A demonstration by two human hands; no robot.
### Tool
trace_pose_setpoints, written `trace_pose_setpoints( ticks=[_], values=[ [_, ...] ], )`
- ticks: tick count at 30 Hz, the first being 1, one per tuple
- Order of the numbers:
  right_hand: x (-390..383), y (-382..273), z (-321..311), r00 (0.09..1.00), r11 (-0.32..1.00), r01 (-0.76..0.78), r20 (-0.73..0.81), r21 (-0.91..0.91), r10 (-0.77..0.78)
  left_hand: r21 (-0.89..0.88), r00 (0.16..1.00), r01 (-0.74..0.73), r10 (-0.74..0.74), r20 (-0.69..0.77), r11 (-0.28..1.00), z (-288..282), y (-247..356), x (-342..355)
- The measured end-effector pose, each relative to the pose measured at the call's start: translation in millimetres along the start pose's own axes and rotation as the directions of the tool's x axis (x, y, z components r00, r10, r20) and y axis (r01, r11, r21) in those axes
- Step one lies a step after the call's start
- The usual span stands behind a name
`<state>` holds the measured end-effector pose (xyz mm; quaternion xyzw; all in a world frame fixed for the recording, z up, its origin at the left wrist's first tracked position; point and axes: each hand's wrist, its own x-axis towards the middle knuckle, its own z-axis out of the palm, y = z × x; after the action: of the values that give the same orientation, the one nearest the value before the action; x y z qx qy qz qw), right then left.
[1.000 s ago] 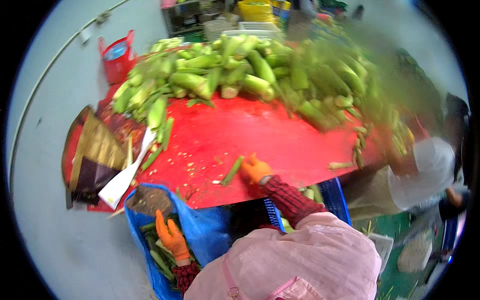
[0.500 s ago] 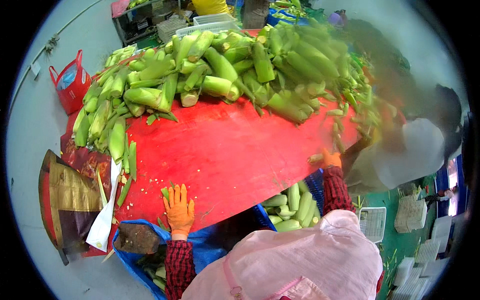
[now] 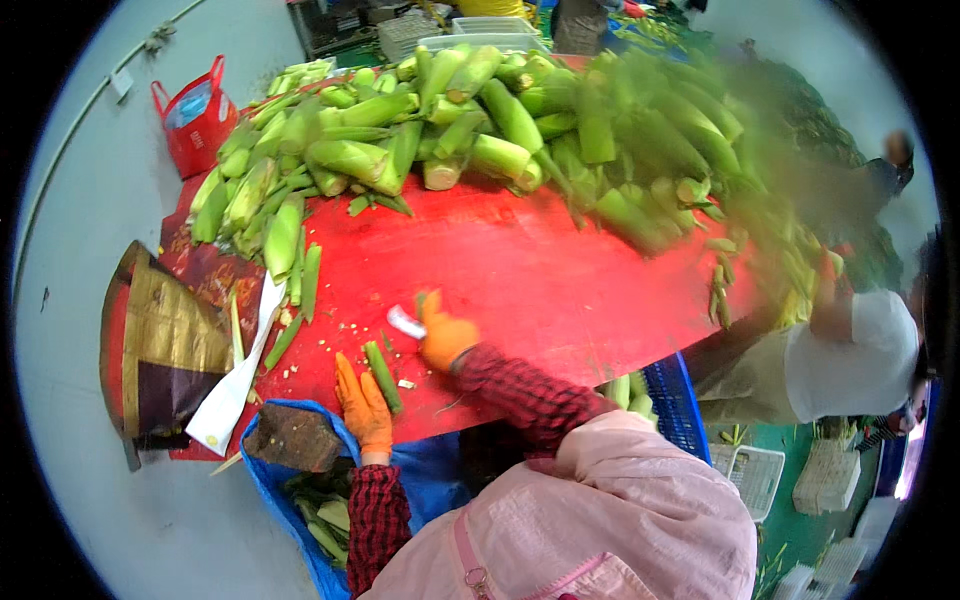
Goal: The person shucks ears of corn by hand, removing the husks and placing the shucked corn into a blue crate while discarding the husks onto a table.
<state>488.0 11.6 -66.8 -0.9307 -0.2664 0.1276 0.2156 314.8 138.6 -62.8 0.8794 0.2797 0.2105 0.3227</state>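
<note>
My left hand (image 3: 366, 410), in an orange glove, rests at the near edge of the red table (image 3: 500, 270) with fingers stretched out. A cut green stalk piece (image 3: 382, 378) lies against its fingers. Ahead and to the right, my right hand (image 3: 447, 338), also orange-gloved, is curled over the table and smeared by motion. A short whitish blade-like thing (image 3: 405, 322) sticks out at its left side, blurred, and the hand appears closed on it. Green husked stalks (image 3: 350, 160) are heaped along the far side of the table.
Below my left hand hangs a blue bag (image 3: 275, 510) with husks inside and a dark block (image 3: 293, 437) on its rim. A blue crate (image 3: 677, 400) holds peeled pale stalks. At the right stands a co-worker in a white garment (image 3: 850, 350). A red bag (image 3: 197, 125) sits far left.
My right hand has swept left from the table's right edge to near my left hand. A stalk piece now lies beside my left hand, whose fingers are closer together. The view has shifted.
</note>
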Motion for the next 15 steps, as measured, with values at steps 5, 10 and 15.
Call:
trace_pose_setpoints(
  ticks=[5, 10, 15],
  values=[
    [-40, -118, 80, 0.945, 0.904, 0.195, 0.174, 0.380, -0.277, -0.292, 0.991, 0.067, -0.097, -0.089, 0.954, -15, -24, -8],
    [-99, -186, 30, 0.858, 0.650, 0.413, -0.032, 0.638, -0.513, -0.268, 0.950, -0.048, -0.039, -0.310, 0.962, -120, 38, -47],
    [-174, -243, 62, 0.561, 0.448, 0.677, -0.017, 0.584, -0.827, -0.177, 0.824, 0.000, -0.100, -0.557, 0.984, -185, 13, -154]
  ],
)
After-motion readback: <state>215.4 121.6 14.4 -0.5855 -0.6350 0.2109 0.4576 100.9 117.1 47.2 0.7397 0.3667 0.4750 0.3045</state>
